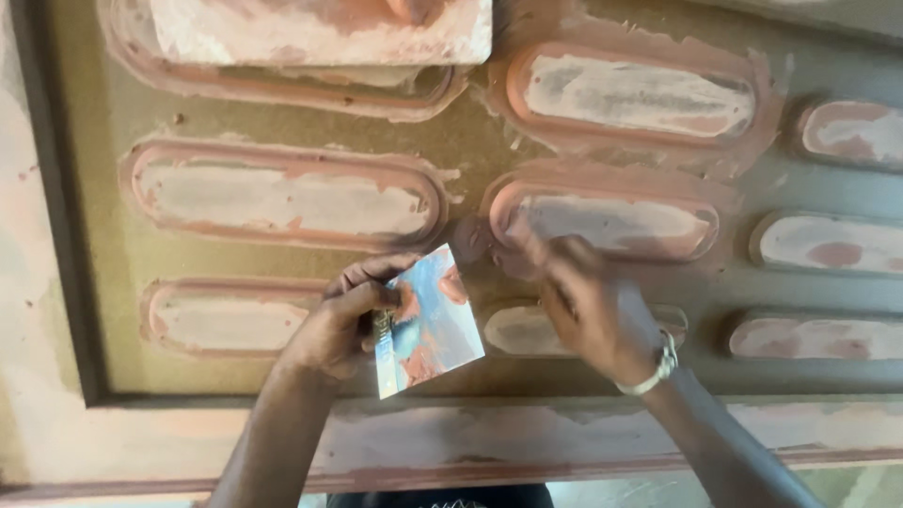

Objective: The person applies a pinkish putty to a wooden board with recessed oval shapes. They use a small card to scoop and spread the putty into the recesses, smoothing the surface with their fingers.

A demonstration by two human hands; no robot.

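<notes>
My left hand [339, 325] holds a small flat card-like scraper [428, 325], bluish and smeared with reddish-pink filler paste, tilted up toward me. My right hand [588, 301] is blurred, with a silver bracelet [658, 367] at the wrist. Its fingers reach to the upper left edge of an oval recessed panel [602, 221] on a brown carved door [470, 141]. Whether those fingers carry paste is unclear. The door lies flat below me.
The door carries several oval recesses ringed and patched with pink-and-grey filler, such as one on the left [282, 193] and one at top right [640, 94]. A paste-smeared block [320, 28] rests at the top. The door's framing rail [470, 442] runs along the near edge.
</notes>
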